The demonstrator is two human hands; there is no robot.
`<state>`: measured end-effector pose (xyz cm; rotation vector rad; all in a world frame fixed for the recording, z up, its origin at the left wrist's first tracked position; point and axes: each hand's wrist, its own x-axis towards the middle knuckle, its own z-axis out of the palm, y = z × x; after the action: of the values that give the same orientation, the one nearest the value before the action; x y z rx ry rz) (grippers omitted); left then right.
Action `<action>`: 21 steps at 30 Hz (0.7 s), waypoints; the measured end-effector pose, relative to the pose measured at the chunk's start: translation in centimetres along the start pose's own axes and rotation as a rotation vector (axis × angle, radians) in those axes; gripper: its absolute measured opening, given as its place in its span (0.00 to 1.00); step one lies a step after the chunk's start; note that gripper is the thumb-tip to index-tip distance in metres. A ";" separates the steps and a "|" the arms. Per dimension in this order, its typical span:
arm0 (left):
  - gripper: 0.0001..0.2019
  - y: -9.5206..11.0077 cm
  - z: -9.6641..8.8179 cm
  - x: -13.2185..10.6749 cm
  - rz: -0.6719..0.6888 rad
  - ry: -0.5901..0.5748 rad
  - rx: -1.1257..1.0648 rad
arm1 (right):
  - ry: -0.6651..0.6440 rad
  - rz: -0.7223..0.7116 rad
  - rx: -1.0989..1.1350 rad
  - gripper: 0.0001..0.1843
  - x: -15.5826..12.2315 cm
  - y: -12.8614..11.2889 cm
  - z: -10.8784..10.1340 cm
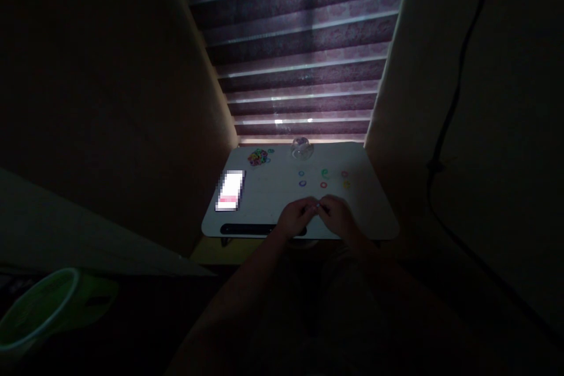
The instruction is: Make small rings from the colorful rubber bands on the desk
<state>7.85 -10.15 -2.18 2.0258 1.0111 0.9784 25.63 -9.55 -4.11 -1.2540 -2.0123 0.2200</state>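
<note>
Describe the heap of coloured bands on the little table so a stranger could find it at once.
Start at the white table under the striped blind. At its far left corner, beyond the lit phone, sits the heap of coloured bands. It is the only bunched, many-coloured cluster; the other bands lie singly, further right.

no legible text anywhere; phone screen [230,190] lit but blurred, nothing readable on it

Two hands [296,218] [340,218], one phone [230,191], six loose rings [323,184].
</note>
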 end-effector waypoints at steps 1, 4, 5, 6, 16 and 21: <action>0.17 0.0 0.0 0.0 -0.002 -0.006 0.000 | -0.001 0.002 -0.004 0.14 0.0 0.0 0.0; 0.17 0.0 -0.1 0.0 -0.039 -0.014 0.011 | -0.008 0.008 -0.002 0.14 0.0 0.1 0.1; 0.17 0.0 -0.1 0.0 -0.055 -0.015 0.016 | -0.013 0.010 0.001 0.14 0.0 0.2 0.2; 0.17 0.0 -0.1 0.0 -0.068 -0.018 0.022 | -0.018 0.013 0.003 0.14 0.0 0.2 0.2; 0.19 -0.2 -0.4 0.4 0.017 -0.066 -0.011 | -0.060 -0.021 -0.024 0.14 0.0 0.3 0.2; 0.18 -0.2 -0.2 0.4 -0.004 -0.055 0.015 | -0.061 -0.033 -0.043 0.14 0.0 0.3 0.2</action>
<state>7.74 -9.66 -2.14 2.0512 0.9957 0.9108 25.75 -9.36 -4.37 -1.2533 -2.0986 0.2017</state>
